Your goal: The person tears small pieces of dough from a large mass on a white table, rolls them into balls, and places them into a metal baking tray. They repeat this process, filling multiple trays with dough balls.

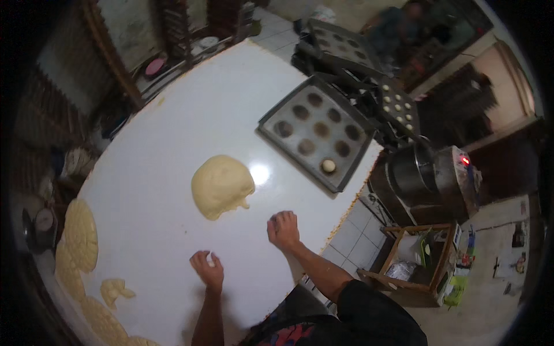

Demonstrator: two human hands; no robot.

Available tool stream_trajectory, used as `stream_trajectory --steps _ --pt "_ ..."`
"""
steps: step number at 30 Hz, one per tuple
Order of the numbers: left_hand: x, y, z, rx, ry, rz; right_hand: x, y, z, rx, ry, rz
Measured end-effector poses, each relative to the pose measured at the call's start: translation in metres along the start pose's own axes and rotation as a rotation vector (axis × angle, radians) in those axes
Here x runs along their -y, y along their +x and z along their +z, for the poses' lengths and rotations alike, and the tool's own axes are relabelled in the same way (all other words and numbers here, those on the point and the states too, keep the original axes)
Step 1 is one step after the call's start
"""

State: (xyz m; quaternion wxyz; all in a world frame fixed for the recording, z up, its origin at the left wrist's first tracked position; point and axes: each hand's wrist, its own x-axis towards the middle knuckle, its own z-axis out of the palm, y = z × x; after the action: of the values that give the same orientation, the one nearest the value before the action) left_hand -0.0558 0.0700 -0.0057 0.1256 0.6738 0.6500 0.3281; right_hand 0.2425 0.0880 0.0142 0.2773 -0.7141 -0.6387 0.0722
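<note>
A large smooth mound of pale dough (221, 186) sits on the white tabletop (173, 129), its near edge torn and ragged. My right hand (284, 230) is below and right of the mound, its fingers curled down toward the table. Whatever may be under that palm is hidden. My left hand (208, 269) is low over the table with thumb and fingers apart, and I see nothing clearly held in it. Farther off to the right lies a dark metal baking tray (314, 116) with round darkened spots. One small dough ball (328, 165) rests in its near corner.
Flattened, scored dough rounds (81, 235) line the left table edge, near a loose dough scrap (115, 292). Another tray holds several dough balls (397, 107). To the right stand a large mixer bowl (411, 168) and a wooden crate (407, 283). A person (396, 32) is in the background.
</note>
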Motion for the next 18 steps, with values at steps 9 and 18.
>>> stream_trajectory --steps 9,18 --pt "0.018 -0.017 -0.016 -0.101 0.082 -0.057 -0.011 -0.009 0.001 0.002 -0.052 -0.125" --pt "0.011 -0.054 -0.02 -0.179 0.088 -0.19 -0.047 -0.009 -0.017 0.16 0.157 -0.292"
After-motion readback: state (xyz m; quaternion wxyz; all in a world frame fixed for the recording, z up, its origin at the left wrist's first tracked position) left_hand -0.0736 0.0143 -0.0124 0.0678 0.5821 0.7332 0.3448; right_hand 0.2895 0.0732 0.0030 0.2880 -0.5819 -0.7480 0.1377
